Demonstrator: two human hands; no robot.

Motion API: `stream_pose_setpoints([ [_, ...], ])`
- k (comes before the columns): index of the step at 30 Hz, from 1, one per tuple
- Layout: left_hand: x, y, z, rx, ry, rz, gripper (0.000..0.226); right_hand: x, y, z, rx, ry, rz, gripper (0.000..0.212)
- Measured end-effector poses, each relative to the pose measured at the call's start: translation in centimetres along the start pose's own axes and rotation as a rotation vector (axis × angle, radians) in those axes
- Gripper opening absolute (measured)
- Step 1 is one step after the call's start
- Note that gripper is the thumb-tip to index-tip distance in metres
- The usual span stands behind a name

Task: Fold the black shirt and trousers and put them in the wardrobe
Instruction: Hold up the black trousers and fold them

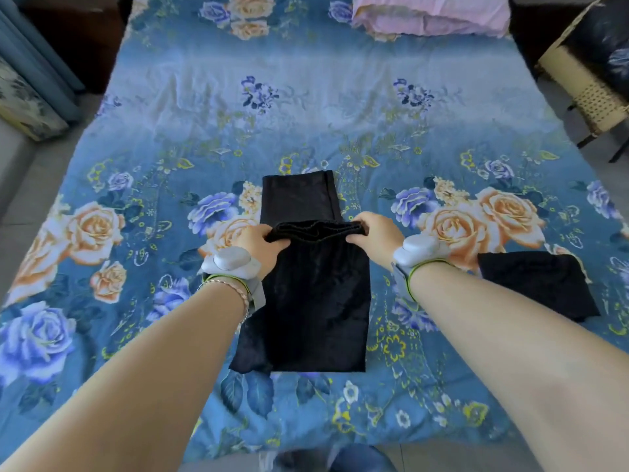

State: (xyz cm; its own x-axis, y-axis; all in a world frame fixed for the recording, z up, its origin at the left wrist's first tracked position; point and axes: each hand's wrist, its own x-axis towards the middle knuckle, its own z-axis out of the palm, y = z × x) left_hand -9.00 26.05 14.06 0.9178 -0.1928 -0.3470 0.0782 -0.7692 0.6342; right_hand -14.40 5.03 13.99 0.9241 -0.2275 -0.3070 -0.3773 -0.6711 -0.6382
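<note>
The black trousers point(306, 301) lie lengthwise on the bed, folded into a narrow strip in front of me. Their gathered waistband is lifted slightly over the legs. My left hand point(258, 245) grips the waistband's left end and my right hand point(374, 233) grips its right end. The leg ends stretch flat beyond my hands toward the middle of the bed. The black shirt point(537, 284) rests folded in a flat square to the right, just past my right forearm. No wardrobe is in view.
A blue floral sheet point(306, 107) covers the bed. A pink folded blanket point(432, 15) sits at the far head end. A wicker chair point(592, 83) stands at the right, blue curtains and a cushion point(30, 97) at the left. Grey floor borders the bed.
</note>
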Motion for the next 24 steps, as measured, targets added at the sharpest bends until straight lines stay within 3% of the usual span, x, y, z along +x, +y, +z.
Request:
stream_pose_setpoints([
  [6,12.7,-1.9,1.7,-0.143,-0.024,-0.113,0.018,11.9,1.7,2.8,0.041,0.043,0.009,0.026],
  [9,19.7,-3.8,3.7,-0.213,-0.027,-0.176,0.021,18.3,2.9,5.4,0.146,0.155,0.058,0.024],
  [13,27.5,-5.9,5.5,-0.39,0.018,-0.247,0.003,25.5,3.7,8.0,0.18,0.257,0.081,0.017],
  [16,31.3,-6.6,6.2,-0.46,-0.012,-0.236,0.028,29.9,4.4,9.1,0.128,0.276,0.12,0.019],
  [18,33.4,-7.8,6.9,-0.428,-0.036,-0.245,0.059,32.1,5.1,10.3,0.043,0.257,0.218,0.036],
  [21,32.3,-10.5,8.2,0.037,-0.057,-0.267,0.08,30.9,6.7,12.9,-0.071,0.163,0.363,0.061],
  [24,27.2,-14.0,10.0,0.247,-0.059,-0.457,0.106,25.9,8.6,15.1,-0.172,0.118,0.524,0.066],
])
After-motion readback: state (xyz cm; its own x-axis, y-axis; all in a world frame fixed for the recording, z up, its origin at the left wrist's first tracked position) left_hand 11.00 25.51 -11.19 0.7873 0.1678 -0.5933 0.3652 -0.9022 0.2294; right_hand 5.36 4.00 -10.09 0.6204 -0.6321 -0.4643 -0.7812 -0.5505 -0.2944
